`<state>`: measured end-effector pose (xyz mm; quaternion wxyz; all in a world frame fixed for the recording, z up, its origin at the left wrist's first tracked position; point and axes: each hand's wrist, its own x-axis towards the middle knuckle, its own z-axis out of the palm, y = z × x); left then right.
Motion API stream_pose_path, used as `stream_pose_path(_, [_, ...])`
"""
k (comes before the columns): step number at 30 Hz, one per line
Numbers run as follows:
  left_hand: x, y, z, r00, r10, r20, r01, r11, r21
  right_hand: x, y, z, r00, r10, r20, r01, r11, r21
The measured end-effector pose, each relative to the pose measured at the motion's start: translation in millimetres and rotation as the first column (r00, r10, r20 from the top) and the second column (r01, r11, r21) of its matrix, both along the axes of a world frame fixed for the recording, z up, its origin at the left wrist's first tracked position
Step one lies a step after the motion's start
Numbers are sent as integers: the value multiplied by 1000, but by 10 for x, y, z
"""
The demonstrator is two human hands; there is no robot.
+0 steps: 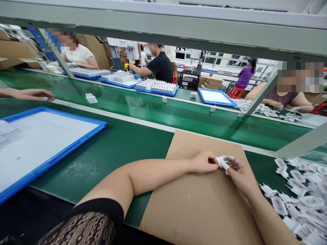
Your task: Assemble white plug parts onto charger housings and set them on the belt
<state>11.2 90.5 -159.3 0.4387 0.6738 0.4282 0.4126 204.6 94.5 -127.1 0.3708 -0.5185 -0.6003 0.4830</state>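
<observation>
Right now a small white folded piece (pixel 222 163) is held between both hands, over the far part of a brown cardboard sheet (pixel 196 200). It looks creased and bunched, with one pointed end hanging down; its exact shape is partly hidden by the fingers. The left hand (pixel 204 162) comes across from the left, its fingers curled narrowly around one side of the piece. The right hand (pixel 241 178) pinches the other side, with thumb and fingers nearly closed on it.

The cardboard lies on a green conveyor belt (pixel 143 149). A heap of similar white die-cut pieces (pixel 301 194) sits just right of the sheet, and a blue-framed white tray (pixel 51 149) lies to the left. Beyond a grey metal rail (pixel 163 23), a second green belt (pixel 153 109) carries blue trays of small white items (pixel 156 86). Co-workers sit along it, one hand (pixel 33 95) reaching in from the left, with cardboard cartons (pixel 15 51) behind them.
</observation>
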Motion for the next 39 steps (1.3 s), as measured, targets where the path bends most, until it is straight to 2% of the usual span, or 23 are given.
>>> stream_pose_path(25, [0,-1,9,1000,-8,8,8,1000,-9,-17,-2,25,1000,0,-2,0,1000,-11])
stream_pose_path(39, [4,20,-45,1000,-6,13,5,1000,24,-28,-14,40,1000,-2,-15,1,1000,-25])
